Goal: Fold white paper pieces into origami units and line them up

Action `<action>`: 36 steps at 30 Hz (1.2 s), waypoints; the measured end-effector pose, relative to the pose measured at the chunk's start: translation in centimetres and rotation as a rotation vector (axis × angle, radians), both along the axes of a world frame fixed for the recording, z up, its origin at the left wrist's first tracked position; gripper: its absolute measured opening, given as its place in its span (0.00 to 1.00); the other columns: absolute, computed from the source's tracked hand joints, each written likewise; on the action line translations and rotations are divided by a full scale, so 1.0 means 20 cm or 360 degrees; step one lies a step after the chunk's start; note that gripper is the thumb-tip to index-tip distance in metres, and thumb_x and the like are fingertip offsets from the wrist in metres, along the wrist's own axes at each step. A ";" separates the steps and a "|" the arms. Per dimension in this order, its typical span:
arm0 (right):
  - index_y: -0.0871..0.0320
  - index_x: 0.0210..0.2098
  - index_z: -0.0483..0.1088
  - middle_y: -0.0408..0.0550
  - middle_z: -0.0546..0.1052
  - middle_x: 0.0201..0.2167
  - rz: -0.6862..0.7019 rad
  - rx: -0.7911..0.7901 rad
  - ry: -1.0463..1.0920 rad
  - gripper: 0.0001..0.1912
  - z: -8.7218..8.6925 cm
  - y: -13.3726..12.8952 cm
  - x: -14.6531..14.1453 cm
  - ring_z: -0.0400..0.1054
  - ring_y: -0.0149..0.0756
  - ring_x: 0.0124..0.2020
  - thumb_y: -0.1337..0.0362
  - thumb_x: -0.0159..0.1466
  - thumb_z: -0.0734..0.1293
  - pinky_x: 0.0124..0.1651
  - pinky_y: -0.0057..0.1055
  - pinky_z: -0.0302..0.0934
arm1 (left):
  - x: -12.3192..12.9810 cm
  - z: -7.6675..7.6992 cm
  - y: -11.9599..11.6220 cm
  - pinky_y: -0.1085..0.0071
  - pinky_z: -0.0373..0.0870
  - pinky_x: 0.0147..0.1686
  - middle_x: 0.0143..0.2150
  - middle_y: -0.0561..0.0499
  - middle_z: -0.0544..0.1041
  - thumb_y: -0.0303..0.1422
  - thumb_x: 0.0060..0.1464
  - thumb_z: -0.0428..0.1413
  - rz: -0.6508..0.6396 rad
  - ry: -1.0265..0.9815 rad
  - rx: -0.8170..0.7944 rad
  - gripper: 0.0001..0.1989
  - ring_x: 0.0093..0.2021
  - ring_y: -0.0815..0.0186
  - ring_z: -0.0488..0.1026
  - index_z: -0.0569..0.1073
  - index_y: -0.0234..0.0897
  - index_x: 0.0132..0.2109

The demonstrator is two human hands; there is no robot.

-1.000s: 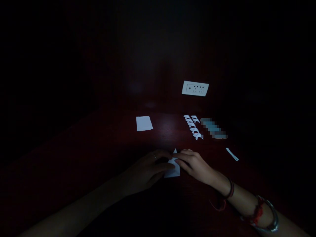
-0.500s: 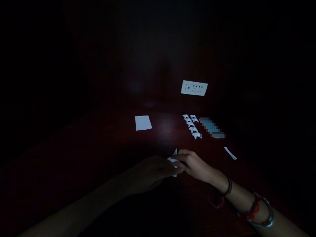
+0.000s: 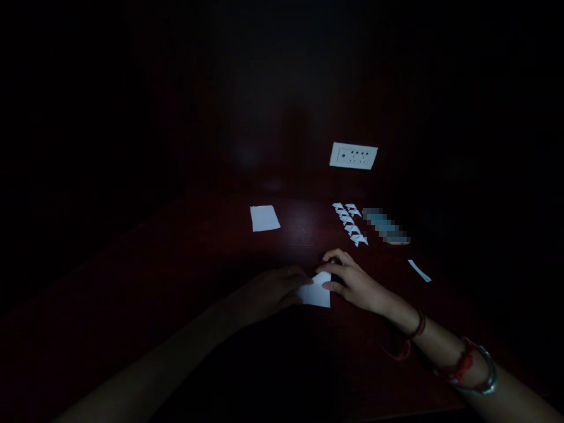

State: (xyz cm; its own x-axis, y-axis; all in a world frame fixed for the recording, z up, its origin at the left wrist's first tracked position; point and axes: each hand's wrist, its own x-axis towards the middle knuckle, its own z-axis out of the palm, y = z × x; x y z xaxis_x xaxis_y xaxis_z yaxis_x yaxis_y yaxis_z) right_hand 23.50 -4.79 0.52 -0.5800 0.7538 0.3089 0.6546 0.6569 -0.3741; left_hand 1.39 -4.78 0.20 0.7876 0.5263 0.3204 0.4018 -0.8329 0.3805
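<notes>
A small white sheet of paper [image 3: 318, 292] is between my two hands above the dark red table [image 3: 211, 235]. My left hand [image 3: 275, 291] grips its left edge between thumb and fingers. At the upper right edge, my right hand [image 3: 352, 282] pinches the paper between thumb and index finger, its other fingers curled beyond. Several small folded white paper pieces [image 3: 347, 220] lie in two rows behind my right hand. Farther left rests a stack of white paper [image 3: 265, 218].
A phone-like object [image 3: 385, 226], blurred out, lies right of the folded pieces. Nearer on the right is a narrow white strip [image 3: 419, 270]. A white socket panel [image 3: 353, 155] is on the back wall. The surroundings are very dark.
The paper between my hands now shows a wider flat face. My right hand's fingers have spread and shifted, and my left hand has drawn back from it. The whole view has shifted slightly.
</notes>
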 end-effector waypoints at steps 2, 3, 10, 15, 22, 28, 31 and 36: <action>0.53 0.44 0.65 0.49 0.60 0.44 0.0027 0.0064 -0.0043 0.15 0.01 0.00 0.00 0.55 0.37 0.45 0.67 0.56 0.62 0.48 0.36 0.54 | 0.01 -0.02 0.01 0.69 0.63 0.41 0.44 0.49 0.65 0.28 0.52 0.50 0.0078 -0.0085 -0.0079 0.17 0.43 0.67 0.64 0.62 0.40 0.50; 0.53 0.45 0.65 0.49 0.60 0.44 0.0050 0.0101 -0.0068 0.16 0.01 0.00 0.00 0.55 0.37 0.46 0.67 0.56 0.62 0.48 0.37 0.54 | 0.01 -0.03 0.01 0.68 0.63 0.41 0.44 0.48 0.65 0.28 0.52 0.51 0.0127 -0.0110 -0.0101 0.17 0.42 0.66 0.64 0.62 0.39 0.50; 0.51 0.46 0.64 0.49 0.62 0.42 0.0141 0.0168 -0.0125 0.16 0.02 0.00 0.00 0.56 0.37 0.44 0.66 0.58 0.61 0.46 0.37 0.55 | 0.00 -0.05 0.04 0.67 0.62 0.40 0.40 0.50 0.63 0.30 0.50 0.53 0.0234 -0.0113 -0.0147 0.09 0.40 0.65 0.63 0.68 0.38 0.41; 0.53 0.43 0.66 0.49 0.63 0.41 0.0229 0.0200 -0.0091 0.13 0.03 0.00 0.00 0.56 0.36 0.44 0.66 0.58 0.60 0.46 0.35 0.54 | 0.00 -0.01 0.03 0.68 0.61 0.39 0.39 0.51 0.64 0.29 0.49 0.53 0.0198 -0.0163 -0.0219 0.08 0.39 0.66 0.64 0.67 0.37 0.40; 0.59 0.32 0.66 0.49 0.64 0.36 0.0197 0.0183 0.0011 0.06 0.02 0.01 -0.01 0.58 0.34 0.40 0.67 0.59 0.59 0.43 0.34 0.54 | 0.00 0.00 0.02 0.70 0.62 0.37 0.37 0.53 0.67 0.27 0.49 0.52 0.0187 -0.0183 -0.0343 0.06 0.38 0.67 0.65 0.65 0.36 0.37; 0.60 0.29 0.65 0.48 0.65 0.35 0.0281 0.0099 0.0140 0.06 0.04 0.03 0.02 0.59 0.32 0.39 0.65 0.59 0.59 0.43 0.31 0.55 | -0.02 -0.01 0.03 0.70 0.62 0.38 0.37 0.53 0.68 0.26 0.52 0.49 0.0009 -0.0139 -0.0209 0.09 0.38 0.68 0.65 0.66 0.39 0.42; 0.60 0.29 0.64 0.48 0.67 0.35 0.0354 0.0067 0.0150 0.07 0.06 0.02 0.06 0.59 0.32 0.40 0.65 0.60 0.58 0.45 0.32 0.54 | -0.06 0.01 0.03 0.71 0.61 0.39 0.37 0.52 0.68 0.24 0.54 0.47 -0.0135 -0.0050 -0.0038 0.09 0.38 0.69 0.65 0.69 0.39 0.38; 0.60 0.30 0.65 0.49 0.69 0.36 0.0484 0.0074 0.0055 0.07 0.08 0.00 0.10 0.59 0.33 0.42 0.66 0.61 0.57 0.46 0.33 0.53 | -0.13 0.09 0.01 0.70 0.61 0.40 0.38 0.53 0.69 0.17 0.50 0.45 -0.0194 0.0164 0.0136 0.18 0.39 0.68 0.65 0.70 0.42 0.41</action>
